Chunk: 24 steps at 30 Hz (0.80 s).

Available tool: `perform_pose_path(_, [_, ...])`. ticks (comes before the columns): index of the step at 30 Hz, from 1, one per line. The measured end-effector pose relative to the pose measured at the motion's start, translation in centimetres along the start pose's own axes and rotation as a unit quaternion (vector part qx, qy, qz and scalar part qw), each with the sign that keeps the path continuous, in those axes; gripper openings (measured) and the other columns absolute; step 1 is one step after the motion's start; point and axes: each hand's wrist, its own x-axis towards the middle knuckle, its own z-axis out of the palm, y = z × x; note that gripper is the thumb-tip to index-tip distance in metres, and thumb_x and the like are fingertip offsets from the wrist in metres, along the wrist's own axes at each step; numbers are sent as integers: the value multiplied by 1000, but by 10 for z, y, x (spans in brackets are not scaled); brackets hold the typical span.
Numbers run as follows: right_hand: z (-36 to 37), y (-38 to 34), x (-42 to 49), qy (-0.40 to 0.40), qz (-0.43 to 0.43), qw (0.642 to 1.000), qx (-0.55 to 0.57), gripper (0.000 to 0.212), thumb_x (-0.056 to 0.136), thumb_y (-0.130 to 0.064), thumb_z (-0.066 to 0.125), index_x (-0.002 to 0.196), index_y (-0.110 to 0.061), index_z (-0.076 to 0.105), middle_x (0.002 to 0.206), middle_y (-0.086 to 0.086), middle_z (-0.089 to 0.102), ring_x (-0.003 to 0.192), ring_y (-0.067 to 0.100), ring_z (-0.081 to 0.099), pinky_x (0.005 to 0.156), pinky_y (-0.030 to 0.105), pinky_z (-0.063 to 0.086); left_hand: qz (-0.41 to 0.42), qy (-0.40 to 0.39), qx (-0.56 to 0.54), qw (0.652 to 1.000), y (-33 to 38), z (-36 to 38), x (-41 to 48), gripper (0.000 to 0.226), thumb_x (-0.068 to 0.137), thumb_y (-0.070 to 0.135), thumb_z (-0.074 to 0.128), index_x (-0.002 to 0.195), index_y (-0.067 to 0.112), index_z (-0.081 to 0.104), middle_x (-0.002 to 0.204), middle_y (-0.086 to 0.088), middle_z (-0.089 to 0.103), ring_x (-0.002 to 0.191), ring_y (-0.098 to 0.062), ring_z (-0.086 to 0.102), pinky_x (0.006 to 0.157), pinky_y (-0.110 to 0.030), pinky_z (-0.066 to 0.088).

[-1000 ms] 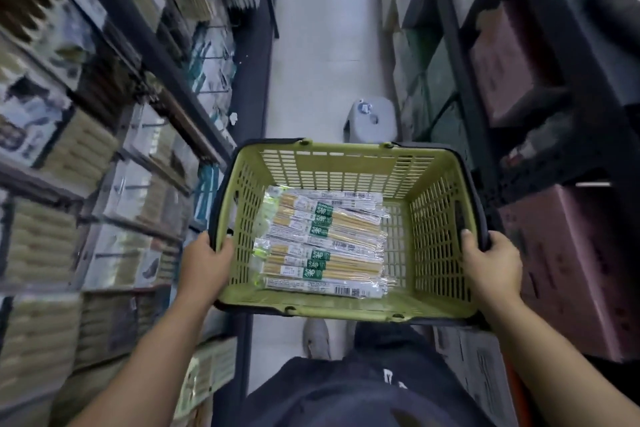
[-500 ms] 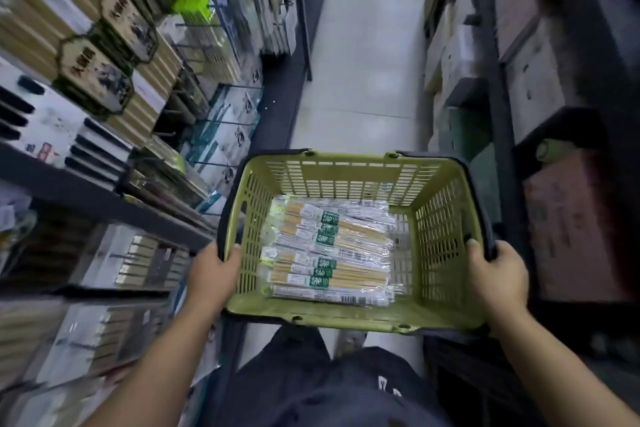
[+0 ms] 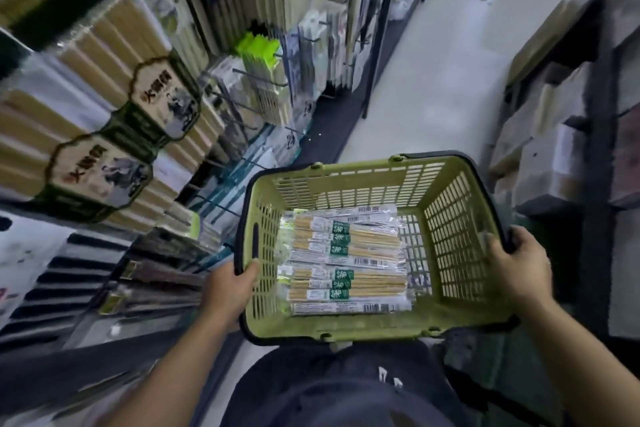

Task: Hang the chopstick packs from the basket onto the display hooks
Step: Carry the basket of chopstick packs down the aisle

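Evidently both hands carry the basket [image 3: 346,326] level: left hand [image 3: 227,289] and right hand [image 3: 516,269] each have fingers clenched over an opposite rim, so the packs [image 3: 346,270] stay flat on its floor. Slotted green plastic walls surround glossy clear sleeves of pale sticks. Thin wire hooks [image 3: 258,78] jut from the left-side shelving, none loaded yet.
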Motion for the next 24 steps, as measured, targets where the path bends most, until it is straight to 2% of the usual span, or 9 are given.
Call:
perform_pose_path(2, [6, -22, 35, -28, -14, 999, 16, 13, 99, -38, 60, 106, -27, 61, 90, -6, 69, 79, 17, 67, 70, 36, 54, -17, 9, -19, 1000, 18, -2, 12, 35, 99, 39, 63, 79, 12, 71, 72, -5, 71, 66, -23, 68, 57, -29, 46])
perform_pose_path(5, [18, -56, 82, -68, -23, 997, 27, 8, 100, -36, 59, 108, -34, 57, 88, -11, 66, 75, 10, 66, 55, 26, 49, -46, 25, -39, 998, 38, -2, 26, 40, 100, 39, 62, 76, 8, 70, 72, -14, 72, 65, -29, 69, 56, -31, 45])
perform_pose_path(9, [43, -95, 150, -128, -42, 991, -11, 17, 100, -30, 61, 114, -21, 58, 87, -6, 66, 71, 11, 65, 49, 22, 46, -61, 49, -36, 996, 57, 4, 46, 35, 100, 40, 60, 80, 14, 71, 73, -8, 71, 67, -26, 68, 63, -34, 52])
perform_pose_path(12, [71, -125, 213, -197, -59, 976, -65, 18, 99, -23, 63, 113, -13, 58, 85, 4, 68, 61, 18, 68, 47, 27, 52, -88, 89, -34, 992, 71, 19, 55, 33, 100, 42, 60, 74, 21, 64, 66, -2, 66, 59, -19, 62, 54, -29, 43])
perform_pose_path(15, [106, -158, 270, -256, -88, 957, -103, 11, 98, -24, 64, 104, -20, 56, 87, 11, 70, 71, 33, 71, 63, 53, 61, -149, 108, -45, 982, 85, 41, 58, 33, 100, 44, 58, 77, 21, 61, 65, -2, 63, 59, -19, 62, 53, -29, 39])
perform_pose_path(16, [117, -168, 286, -269, -109, 950, -119, 12, 98, -29, 63, 104, -23, 55, 86, 9, 71, 71, 34, 70, 63, 54, 61, -165, 113, -51, 979, 90, 49, 58, 31, 101, 43, 58, 81, 20, 61, 68, -2, 63, 62, -19, 62, 55, -30, 41])
perform_pose_path(18, [137, -182, 312, -302, -153, 930, -142, 14, 100, -36, 59, 107, -25, 54, 82, 8, 70, 69, 31, 70, 52, 46, 59, -193, 130, -58, 971, 100, 65, 56, 28, 101, 42, 58, 89, 17, 64, 74, -3, 65, 67, -19, 63, 59, -33, 47])
perform_pose_path(21, [160, -198, 343, -348, -190, 903, -169, 14, 102, -35, 56, 102, -21, 55, 80, 12, 68, 68, 32, 69, 48, 40, 56, -245, 150, -71, 955, 113, 89, 48, 33, 101, 43, 58, 92, 12, 63, 81, -10, 69, 74, -26, 66, 65, -38, 52])
perform_pose_path(24, [179, -210, 363, -374, -216, 880, -197, 17, 102, -33, 56, 96, -17, 56, 78, 12, 68, 66, 30, 68, 42, 32, 51, -288, 171, -108, 936, 121, 116, 33, 36, 100, 41, 57, 78, 13, 58, 71, -6, 66, 67, -23, 64, 61, -35, 49])
